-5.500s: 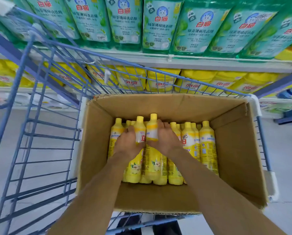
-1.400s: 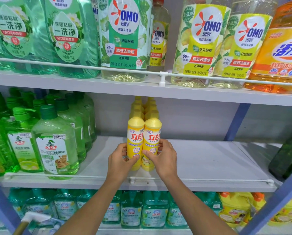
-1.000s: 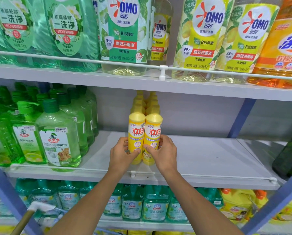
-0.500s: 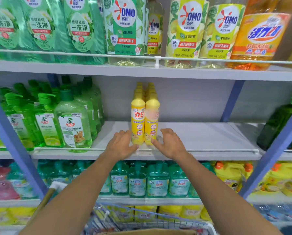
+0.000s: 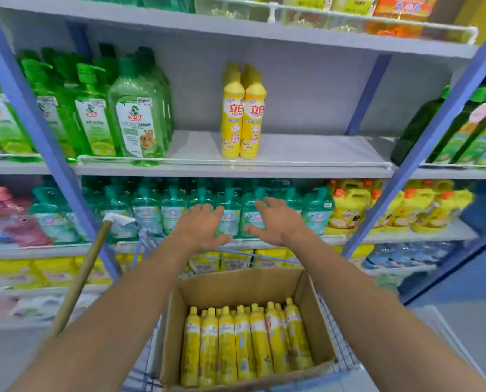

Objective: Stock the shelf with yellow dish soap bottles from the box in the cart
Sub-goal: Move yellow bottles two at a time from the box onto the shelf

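Observation:
Two rows of yellow dish soap bottles (image 5: pixel 243 120) stand upright on the middle shelf (image 5: pixel 306 152), the front pair side by side near the rail. Below them, my left hand (image 5: pixel 200 226) and my right hand (image 5: pixel 275 219) hover empty with fingers spread, in front of the lower shelf and above the cart. The cardboard box (image 5: pixel 315 315) sits in the blue wire cart (image 5: pixel 335 338) and holds several more yellow bottles (image 5: pixel 244 343) lying with caps toward the shelf.
Green pump bottles (image 5: pixel 135 117) fill the shelf's left part; dark green bottles (image 5: pixel 417 128) stand at the right. Teal bottles (image 5: pixel 151 210) and yellow jugs (image 5: pixel 349 207) line the shelf below. A wooden handle (image 5: pixel 80 275) leans at the left. Blue uprights (image 5: pixel 422 148) frame the bay.
Both hands have let go of the two front bottles, which now stand on the shelf, and have dropped back toward the cart. The view has tilted down, bringing the box into sight.

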